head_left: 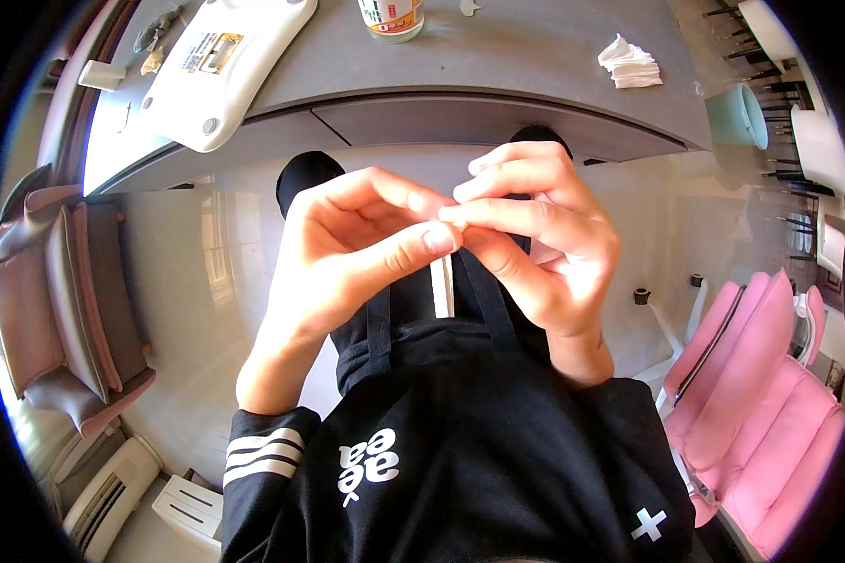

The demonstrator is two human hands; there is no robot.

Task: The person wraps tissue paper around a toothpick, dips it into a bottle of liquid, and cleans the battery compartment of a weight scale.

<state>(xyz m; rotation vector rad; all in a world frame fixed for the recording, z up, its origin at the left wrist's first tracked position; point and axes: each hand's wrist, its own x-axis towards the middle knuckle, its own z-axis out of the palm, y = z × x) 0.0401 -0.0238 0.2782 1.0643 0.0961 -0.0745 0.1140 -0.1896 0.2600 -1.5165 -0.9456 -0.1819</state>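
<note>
In the head view, my left hand (pixel 361 239) and my right hand (pixel 545 235) meet in front of my body, above my lap. A narrow white strip (pixel 443 286), perhaps folded paper, hangs straight down from the pinched fingertips against my black clothing. My left thumb and forefinger press together at its upper end. My right thumb and forefinger close on the same end, with the other right fingers loosely curled. The fingers hide the top of the strip.
On the grey table (pixel 498 56) ahead lie a small pile of folded white pieces (pixel 629 64), a labelled jar (pixel 391 17) and an upturned white scale-like device (pixel 221 70). A pink chair (pixel 760 413) stands at right, a brown sofa (pixel 70 300) at left, a light-green bin (pixel 737 117) beyond the table.
</note>
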